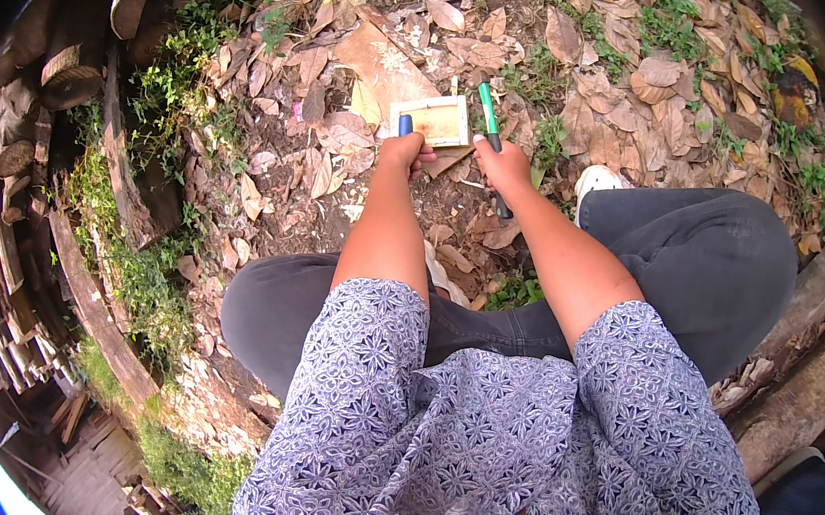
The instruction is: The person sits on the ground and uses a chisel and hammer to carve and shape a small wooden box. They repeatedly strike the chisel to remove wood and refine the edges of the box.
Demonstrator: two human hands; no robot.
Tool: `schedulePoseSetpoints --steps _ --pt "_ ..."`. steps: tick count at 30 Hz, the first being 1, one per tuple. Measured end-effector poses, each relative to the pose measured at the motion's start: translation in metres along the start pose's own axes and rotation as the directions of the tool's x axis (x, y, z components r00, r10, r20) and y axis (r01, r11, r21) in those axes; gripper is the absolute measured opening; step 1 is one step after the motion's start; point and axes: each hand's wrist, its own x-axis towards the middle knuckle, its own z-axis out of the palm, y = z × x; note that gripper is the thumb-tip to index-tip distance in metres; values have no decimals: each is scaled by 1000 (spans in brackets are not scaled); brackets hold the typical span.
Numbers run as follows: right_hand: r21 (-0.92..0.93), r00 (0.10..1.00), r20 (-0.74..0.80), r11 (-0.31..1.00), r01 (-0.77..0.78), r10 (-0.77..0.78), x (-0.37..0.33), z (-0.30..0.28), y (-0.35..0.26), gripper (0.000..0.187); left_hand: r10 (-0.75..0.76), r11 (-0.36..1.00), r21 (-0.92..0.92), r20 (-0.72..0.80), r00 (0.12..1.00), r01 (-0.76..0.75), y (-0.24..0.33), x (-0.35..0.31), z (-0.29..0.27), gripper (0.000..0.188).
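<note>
A small square tray of pale wood with a raised rim point(464, 117) lies in front of me. My left hand point(406, 149) is closed at its near left corner, around a short blue handle point(405, 124) that sticks up over the tray. The rest of that blue-handled tool is hidden. My right hand point(505, 165) grips a long green-and-black tool point(490, 108) beside the tray's right edge. Its green end points away from me, and its black end shows below my fist. The tool's exact kind is unclear.
A flat brown board point(378, 58) with pale shavings lies beyond the tray. Dry leaves point(588, 115) and green weeds cover the ground. Stacked logs point(20, 121) rise at the left, and a log point(802, 379) lies at the right. My bent legs point(704, 258) frame the near side.
</note>
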Motion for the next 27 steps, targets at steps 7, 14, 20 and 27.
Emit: schedulePoseSetpoints --steps 7,14,20,27 --pt "4 998 -59 1000 20 -20 0 -8 5 52 569 745 593 -328 754 -304 24 -34 11 35" --pt "41 994 81 996 -76 72 -11 -5 -4 47 678 640 623 -183 712 -449 13 -20 20 55" --pt "74 986 157 995 -74 62 -21 -13 -5 49 623 521 760 -28 782 -388 12 -42 32 96" --pt "6 984 164 997 -78 76 -30 -28 -14 49 585 350 893 28 811 -284 10 -47 48 45"
